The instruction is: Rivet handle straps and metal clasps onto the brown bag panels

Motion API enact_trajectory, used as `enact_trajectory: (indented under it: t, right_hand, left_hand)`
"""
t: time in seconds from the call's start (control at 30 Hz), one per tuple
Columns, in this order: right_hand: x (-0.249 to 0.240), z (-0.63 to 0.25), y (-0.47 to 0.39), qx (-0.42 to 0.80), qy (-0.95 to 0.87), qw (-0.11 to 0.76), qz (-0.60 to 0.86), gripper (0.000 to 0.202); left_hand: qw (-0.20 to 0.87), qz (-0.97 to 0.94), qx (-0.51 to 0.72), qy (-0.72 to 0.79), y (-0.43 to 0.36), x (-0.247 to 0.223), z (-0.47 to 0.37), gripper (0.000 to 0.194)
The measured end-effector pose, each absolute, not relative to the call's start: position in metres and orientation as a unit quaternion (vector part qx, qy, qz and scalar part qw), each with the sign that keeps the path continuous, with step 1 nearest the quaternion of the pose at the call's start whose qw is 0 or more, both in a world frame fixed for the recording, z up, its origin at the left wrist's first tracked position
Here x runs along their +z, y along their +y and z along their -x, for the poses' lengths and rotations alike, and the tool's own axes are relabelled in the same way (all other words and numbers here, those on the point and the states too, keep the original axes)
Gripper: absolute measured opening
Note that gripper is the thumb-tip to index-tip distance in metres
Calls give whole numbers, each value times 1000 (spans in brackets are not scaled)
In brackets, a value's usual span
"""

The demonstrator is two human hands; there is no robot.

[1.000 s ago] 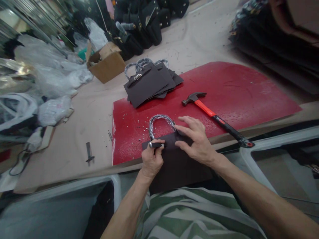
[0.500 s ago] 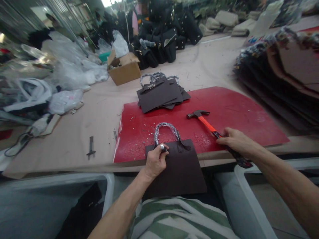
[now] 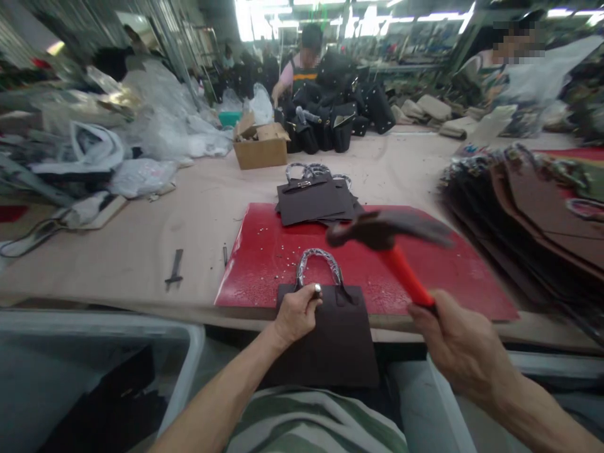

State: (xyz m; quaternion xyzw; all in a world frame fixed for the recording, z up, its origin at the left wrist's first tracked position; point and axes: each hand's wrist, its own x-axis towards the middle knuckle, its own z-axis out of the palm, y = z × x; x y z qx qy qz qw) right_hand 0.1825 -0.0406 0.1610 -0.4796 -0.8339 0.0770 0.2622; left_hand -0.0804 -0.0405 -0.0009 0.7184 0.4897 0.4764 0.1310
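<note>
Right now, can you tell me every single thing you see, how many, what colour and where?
Claw hammer: one, dark head, red grip, raised
Metal-topped tool: one, silver top, upright on panel
Handled bag panel: one, dark brown, front edge
Stacked bag panels: several, dark brown, mat's back
Mat: one, red, on table
Table: one, beige, middle
T-shaped tool: one, grey, left of mat
Cardboard box: one, brown, back
Bags: many, black, behind
Plastic wrapping: heap, clear, left
Big panel pile: many, black and brown, right
Bins: two, grey, in front
Co-workers: at least two, far side
Left hand: one, gripping metal-topped tool
Right hand: one, gripping hammer
</note>
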Motion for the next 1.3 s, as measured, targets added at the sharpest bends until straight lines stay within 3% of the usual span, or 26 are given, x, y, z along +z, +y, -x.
enact_trajectory:
  t: [0.13,0.27,0.33,0.47,0.67,0.87,1.0,1.17,1.23,1.3]
  right_hand:
    - [174,-189,-47,-28,-905,167,390,33]
    - [182,-185,-57,-77,-833,281,471,29]
    - [171,-183,-64,-76,-835,270,473,30]
    - [150,-190,-68,106,-876,100,460,32]
    - [158,-207,-47,229,-762,215,565,39]
    - [109,-217,-17,423,-668,208,575,39]
    - [77,-216,12,288,-707,135,632,22]
    - [68,-211,25,113,-737,22,665,23]
    - [71,-202,20,26,-783,66,618,30]
    - [70,-184,12,28,-831,158,532,36]
  left_hand:
    - [127,-726,469,486,-40,-4,81,17]
    - [123,-726,467,489,-40,-3,81,16]
    - [105,-732,468,484,-40,-3,80,15]
    - [71,-749,465,466,-40,-2,78,13]
    - [110,-736,462,482,-41,-5,80,17]
    - [149,-721,476,481,-41,-3,80,19]
    - [175,-703,483,491,-44,2,81,18]
    - [190,-674,480,529,-50,7,83,18]
    - [202,-666,477,537,-52,9,82,16]
    - [206,-662,479,539,-52,10,82,15]
